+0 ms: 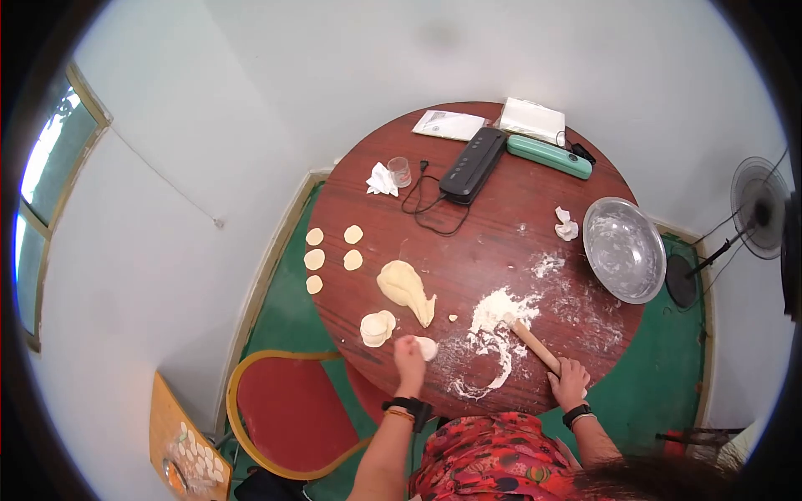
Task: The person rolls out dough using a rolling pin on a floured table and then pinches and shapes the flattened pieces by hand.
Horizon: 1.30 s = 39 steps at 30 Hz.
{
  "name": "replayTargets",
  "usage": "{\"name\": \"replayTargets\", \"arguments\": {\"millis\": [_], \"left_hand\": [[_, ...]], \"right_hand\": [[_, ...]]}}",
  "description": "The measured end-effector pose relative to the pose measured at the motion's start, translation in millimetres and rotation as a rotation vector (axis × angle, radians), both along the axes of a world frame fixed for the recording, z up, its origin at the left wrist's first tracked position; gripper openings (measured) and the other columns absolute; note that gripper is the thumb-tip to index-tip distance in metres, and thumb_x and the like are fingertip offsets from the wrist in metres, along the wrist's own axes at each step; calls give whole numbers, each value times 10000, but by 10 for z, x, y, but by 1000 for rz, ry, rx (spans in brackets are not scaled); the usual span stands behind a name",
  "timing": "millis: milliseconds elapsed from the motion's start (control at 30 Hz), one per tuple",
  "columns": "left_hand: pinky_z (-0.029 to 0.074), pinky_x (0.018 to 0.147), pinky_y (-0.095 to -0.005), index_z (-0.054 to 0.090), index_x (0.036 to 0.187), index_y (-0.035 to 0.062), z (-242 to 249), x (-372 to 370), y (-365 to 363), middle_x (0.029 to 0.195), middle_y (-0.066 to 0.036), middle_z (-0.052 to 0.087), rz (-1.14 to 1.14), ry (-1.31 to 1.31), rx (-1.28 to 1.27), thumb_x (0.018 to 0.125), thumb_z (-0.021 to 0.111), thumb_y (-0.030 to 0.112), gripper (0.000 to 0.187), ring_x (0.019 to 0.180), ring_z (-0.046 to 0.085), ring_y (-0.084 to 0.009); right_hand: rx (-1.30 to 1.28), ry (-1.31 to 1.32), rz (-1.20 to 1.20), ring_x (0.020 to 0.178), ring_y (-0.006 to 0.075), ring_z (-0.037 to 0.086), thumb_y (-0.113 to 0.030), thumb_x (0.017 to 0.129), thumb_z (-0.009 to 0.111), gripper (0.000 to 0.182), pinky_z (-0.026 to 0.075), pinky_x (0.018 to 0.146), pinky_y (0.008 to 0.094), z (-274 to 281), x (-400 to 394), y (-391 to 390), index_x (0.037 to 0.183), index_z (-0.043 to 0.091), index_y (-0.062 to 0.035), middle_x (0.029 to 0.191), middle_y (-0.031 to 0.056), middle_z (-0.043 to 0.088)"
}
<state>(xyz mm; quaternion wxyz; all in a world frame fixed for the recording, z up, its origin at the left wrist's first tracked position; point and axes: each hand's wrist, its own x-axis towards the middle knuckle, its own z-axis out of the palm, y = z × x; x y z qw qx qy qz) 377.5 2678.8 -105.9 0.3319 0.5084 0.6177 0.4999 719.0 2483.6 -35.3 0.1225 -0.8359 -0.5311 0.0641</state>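
Observation:
My left hand point(408, 362) is closed at the edge of a small flat round of dough point(428, 348), near the front of the table. My right hand point(569, 381) grips the near end of a wooden rolling pin point(535, 344). The pin's far end rests in a heap of white flour point(499, 311). Left of the flour lies a large elongated lump of dough point(403, 284), with a tiny dough bit point(453, 318) to its right. A pile of overlapping dough rounds point(375, 330) sits just left of my left hand.
Several single dough rounds point(314, 260) lie at the table's left. A metal bowl point(624, 250) stands at the right edge. Farther back are a black appliance point(474, 167) with a cord, a green appliance point(548, 156) and a glass point(399, 172). A red chair point(292, 413) stands front left.

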Motion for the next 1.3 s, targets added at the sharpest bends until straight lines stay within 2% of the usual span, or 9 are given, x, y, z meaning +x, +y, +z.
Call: {"name": "replayTargets", "arguments": {"millis": [233,333,367,500,600,700,800,1033,1300], "left_hand": [[503,864,-339,525,1173,-35,496,-656,703,1034,-132,621,230,-372,-85,919,556,68,276,954,624,-216],[500,877,-361,491,1224,-53,433,-793,717,1095,-190,610,348,-71,-386,907,576,62,348,1002,620,-270],[477,908,-383,474,1256,-56,214,-839,700,1115,-216,589,363,-133,-441,882,601,56,410,1022,602,-317],[453,907,-397,513,1209,-44,321,-599,329,1002,-172,573,432,84,-295,847,621,53,390,937,579,-314],[474,854,-391,560,1136,-45,288,-462,126,972,-161,578,144,320,-195,850,629,68,315,897,585,-286],[491,817,-388,587,1087,-46,276,-209,71,945,-154,583,8,133,-174,853,661,119,296,879,596,-268],[505,781,-380,584,1097,-47,275,8,176,964,-163,591,-18,194,-206,848,695,184,358,852,605,-260],[393,950,-496,496,1173,-82,668,478,460,1104,-269,531,66,458,-248,746,799,280,636,1084,493,-408],[377,900,-504,458,1091,-11,580,548,512,1062,-233,503,-84,558,-117,784,715,72,409,1035,475,-415]], "right_hand": [[-8,30,-34,1076,317,498,-262,767,747,507,359,918,472,41,-107,-41,1224,552,-164,1125,94,547],[-20,31,-58,1079,319,497,-261,763,751,517,356,915,476,40,-139,-48,1228,549,-166,1135,93,543],[-33,27,-72,1081,321,496,-261,761,753,521,354,915,478,35,-147,-53,1230,547,-167,1143,94,541],[-26,17,-89,1089,325,493,-265,755,758,535,344,923,487,-27,-141,-107,1234,543,-165,1180,96,532],[-11,-16,-103,1087,311,496,-245,743,778,549,363,928,489,-47,-164,-117,1236,553,-160,1151,78,541],[20,23,-115,1074,323,506,-217,761,764,505,406,887,493,-87,-178,-117,1215,556,-149,1138,90,546],[-35,97,-106,1054,338,515,-185,780,746,451,442,845,492,-90,-159,-105,1188,559,-138,1122,105,549],[14,94,-113,1042,342,517,-173,788,735,434,450,835,492,-90,-181,-38,1181,555,-137,1114,109,548],[58,96,-134,1045,353,505,-206,774,748,526,437,859,487,-43,-279,-17,1250,533,-147,1150,120,537]]}}
